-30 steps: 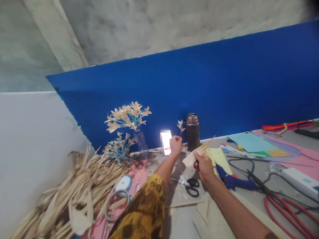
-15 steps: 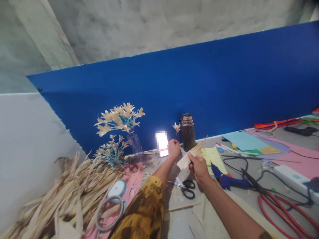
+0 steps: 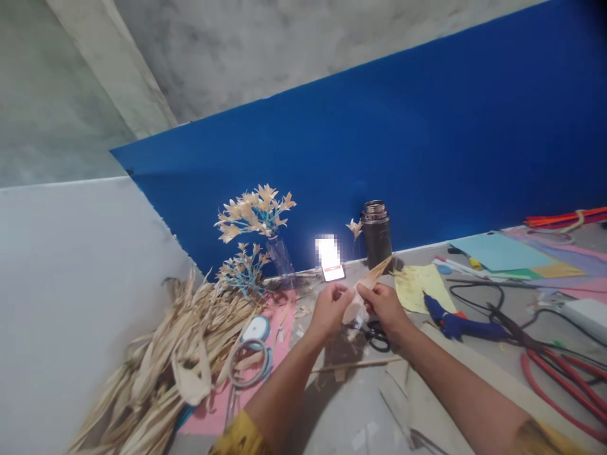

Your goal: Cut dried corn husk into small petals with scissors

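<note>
A pale dried corn husk piece point(image 3: 372, 276) is pinched in my right hand point(image 3: 386, 308), its pointed end up and to the right. My left hand point(image 3: 332, 308) is closed at the husk's left edge, thumb and fingertips together on it. Beneath the hands lie black-handled scissors point(image 3: 378, 337), partly hidden. Just beyond them a lit phone point(image 3: 333, 270) leans upright. Behind the husk stand a dark open flask point(image 3: 377, 235) and a single husk flower point(image 3: 355, 228).
A heap of dried husks point(image 3: 156, 360) fills the left side, near tape rolls point(image 3: 248, 363). Husk flowers point(image 3: 256, 212) stand in a clear bottle point(image 3: 281, 256). To the right lie a blue glue gun point(image 3: 455, 323), red-handled shears point(image 3: 559, 379), yellow paper point(image 3: 420, 287) and cables.
My left hand has drawn back from beside the phone and now grips the husk together with my right hand. The view has swung a little left.
</note>
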Demonstrator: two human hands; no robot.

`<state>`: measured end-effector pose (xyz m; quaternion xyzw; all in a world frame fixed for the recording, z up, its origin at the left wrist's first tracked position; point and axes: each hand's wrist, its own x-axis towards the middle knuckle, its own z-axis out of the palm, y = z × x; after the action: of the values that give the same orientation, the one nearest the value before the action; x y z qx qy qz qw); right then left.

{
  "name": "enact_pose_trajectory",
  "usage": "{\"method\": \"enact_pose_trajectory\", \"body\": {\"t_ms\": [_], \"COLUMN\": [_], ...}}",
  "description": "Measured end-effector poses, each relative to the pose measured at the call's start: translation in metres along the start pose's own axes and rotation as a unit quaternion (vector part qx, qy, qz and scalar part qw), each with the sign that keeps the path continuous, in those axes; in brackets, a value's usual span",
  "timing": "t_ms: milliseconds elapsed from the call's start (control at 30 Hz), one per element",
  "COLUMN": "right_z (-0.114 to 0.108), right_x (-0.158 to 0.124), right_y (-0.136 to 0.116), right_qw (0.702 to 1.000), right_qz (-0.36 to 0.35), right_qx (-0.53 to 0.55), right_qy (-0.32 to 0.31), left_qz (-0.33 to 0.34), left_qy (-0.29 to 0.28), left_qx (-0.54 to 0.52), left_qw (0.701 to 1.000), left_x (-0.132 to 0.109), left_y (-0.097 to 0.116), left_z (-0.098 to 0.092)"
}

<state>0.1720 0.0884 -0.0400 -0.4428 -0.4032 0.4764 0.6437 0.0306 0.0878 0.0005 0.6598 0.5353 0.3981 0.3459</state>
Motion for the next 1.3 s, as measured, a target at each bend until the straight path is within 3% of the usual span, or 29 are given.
{"method": "enact_pose_trajectory", "body": {"t_ms": [100, 200, 367, 533, 667, 933, 1133, 1300], "right_z": [0.011, 0.018, 0.017, 0.013, 0.011, 0.010, 0.011, 0.012], "right_x": [-0.017, -0.028, -0.032, -0.030, -0.027, -0.027, -0.029, -0.030], "right_y": [-0.001, -0.004, -0.010, -0.007, -0.008, -0.011, -0.006, -0.008], "right_qw": [0.998, 0.994, 0.985, 0.976, 0.969, 0.947, 0.936, 0.924], "right_qz": [-0.018, -0.041, -0.093, -0.108, -0.105, -0.106, -0.119, -0.144], "right_qx": [-0.041, -0.076, -0.117, -0.171, -0.205, -0.256, -0.302, -0.332], "right_qy": [-0.042, -0.073, -0.090, -0.077, -0.084, -0.162, -0.138, -0.128], "left_qz": [-0.026, -0.026, -0.001, -0.025, -0.044, -0.029, -0.018, -0.003], "left_qy": [-0.035, -0.028, -0.004, -0.023, 0.001, 0.027, 0.069, 0.072], "left_qx": [-0.006, -0.012, -0.027, -0.071, -0.102, -0.097, -0.078, -0.055], "left_qw": [0.999, 0.999, 1.000, 0.997, 0.994, 0.994, 0.994, 0.996], "left_x": [-0.031, -0.042, -0.042, -0.041, -0.045, -0.051, -0.052, -0.053], "left_y": [-0.014, -0.024, -0.028, -0.028, -0.028, -0.038, -0.038, -0.038], "left_z": [-0.010, -0.014, -0.009, -0.003, 0.001, -0.003, -0.003, 0.001]}}
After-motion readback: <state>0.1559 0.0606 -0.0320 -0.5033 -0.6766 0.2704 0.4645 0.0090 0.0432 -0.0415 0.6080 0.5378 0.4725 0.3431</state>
